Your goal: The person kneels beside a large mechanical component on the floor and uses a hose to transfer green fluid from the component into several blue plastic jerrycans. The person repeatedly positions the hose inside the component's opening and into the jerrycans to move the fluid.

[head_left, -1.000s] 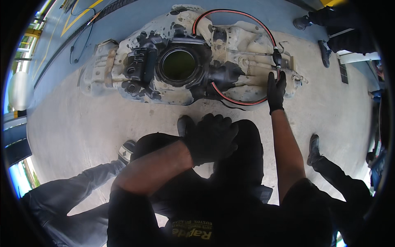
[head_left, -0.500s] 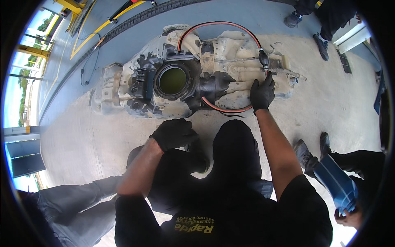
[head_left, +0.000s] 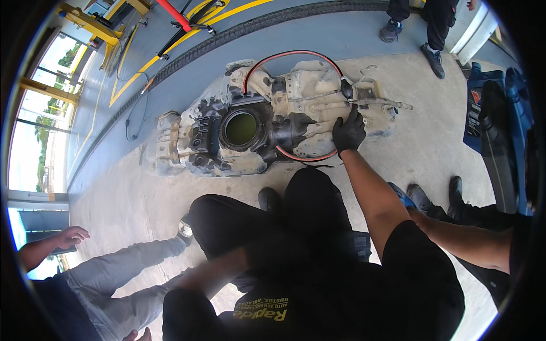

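On the concrete floor ahead lies a dusty, black-and-tan vehicle fuel tank (head_left: 318, 105), a yellow-green liquid (head_left: 241, 128) showing through its round opening (head_left: 223, 129). A black hose with a red stripe (head_left: 296, 53) loops over the tank, with a black primer bulb (head_left: 346, 88) at its right side. My right hand (head_left: 348, 131), in a black glove, is closed on this hose just below the bulb. My left hand (head_left: 270, 250), also gloved, is drawn back near my lap; blur and dark clothing hide its fingers.
At left stands a person in grey trousers (head_left: 114, 264). Another person's bare forearm (head_left: 466, 238) reaches in from the right, near a blue object (head_left: 402, 196). Blue containers (head_left: 483, 108) stand at far right. Another person's shoes (head_left: 433, 61) are beyond the tank; a red-and-black jack (head_left: 176, 16) sits farther back.
My left hand has drawn back from near the tank toward my body. My right hand stays on the hose. The person at right has reached in closer, and the view has shifted.
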A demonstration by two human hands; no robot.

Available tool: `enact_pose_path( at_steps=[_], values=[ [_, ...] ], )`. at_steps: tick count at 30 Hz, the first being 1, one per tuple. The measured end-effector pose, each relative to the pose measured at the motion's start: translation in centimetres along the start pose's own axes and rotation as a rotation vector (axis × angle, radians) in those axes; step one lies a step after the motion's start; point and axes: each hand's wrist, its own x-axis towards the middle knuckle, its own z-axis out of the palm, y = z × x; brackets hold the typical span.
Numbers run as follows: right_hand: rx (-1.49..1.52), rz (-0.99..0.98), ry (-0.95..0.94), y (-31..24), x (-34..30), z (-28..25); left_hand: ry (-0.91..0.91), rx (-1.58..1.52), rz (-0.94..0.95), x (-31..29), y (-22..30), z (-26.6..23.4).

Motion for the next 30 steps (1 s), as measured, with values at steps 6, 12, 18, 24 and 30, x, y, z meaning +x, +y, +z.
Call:
enact_pose_path(
  at_steps=[6, 12, 18, 24, 30],
  values=[
    [0.023, 0.037, 0.014, 1.1, 1.1, -0.6, 0.325, 1.128, 0.141, 4.1, 12.6, -4.2],
    [0.054, 0.062, -0.031, -0.5, 0.6, -0.4, 0.073, 1.233, 0.271, 4.6, 14.4, -5.6],
    [0.03, 0.087, -0.186, 1.5, 0.9, -1.8, 0.445, 1.139, 0.352, 9.8, 20.2, -14.3],
    [0.717, 0.078, -0.649, 6.5, 6.0, -8.5, 0.158, 0.83, -0.181, 10.1, 16.0, -17.8],
    [0.231, 0.094, -0.755, 15.3, -0.4, -26.3, 0.261, 0.772, 0.111, 10.5, 15.5, -18.3]
  ],
)
